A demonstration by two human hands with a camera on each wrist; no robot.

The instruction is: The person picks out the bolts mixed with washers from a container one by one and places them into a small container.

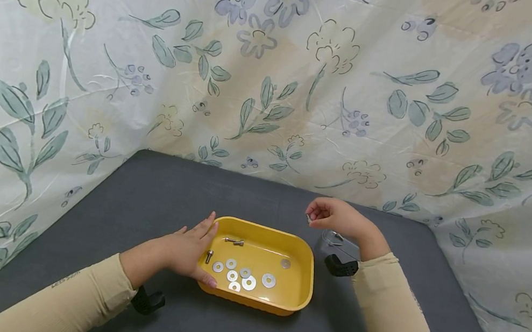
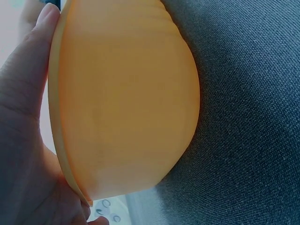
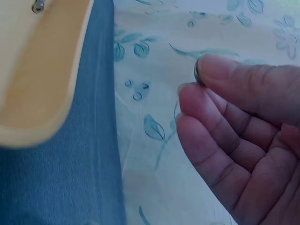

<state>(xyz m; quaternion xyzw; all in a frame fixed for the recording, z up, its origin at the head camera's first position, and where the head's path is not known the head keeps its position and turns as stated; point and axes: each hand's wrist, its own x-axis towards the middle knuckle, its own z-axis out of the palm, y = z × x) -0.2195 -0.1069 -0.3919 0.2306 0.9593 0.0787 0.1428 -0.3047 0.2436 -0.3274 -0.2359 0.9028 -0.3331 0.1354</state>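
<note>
Left hand (image 1: 187, 251) spread — thumb apart, right hand (image 1: 337, 217) raised, pinching

The yellow tray (image 1: 266, 252) looks like smooth, glossy plastic; the washers (image 1: 265, 282) and bolts (image 1: 209, 257) are shiny metal. The dark cloth (image 1: 170, 194) is matt and coarsely woven, the floral curtain (image 1: 233, 103) smooth and faintly shiny.

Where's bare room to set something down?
Bare dark cloth runs between the far rim of the yellow tray and the floral curtain, and left of the left grip. Inside the tray, a patch lies free between the far bolts and the rightmost washer. Crowded: the tray's left half, with other washers, and around the clear container by the right grip.
</note>
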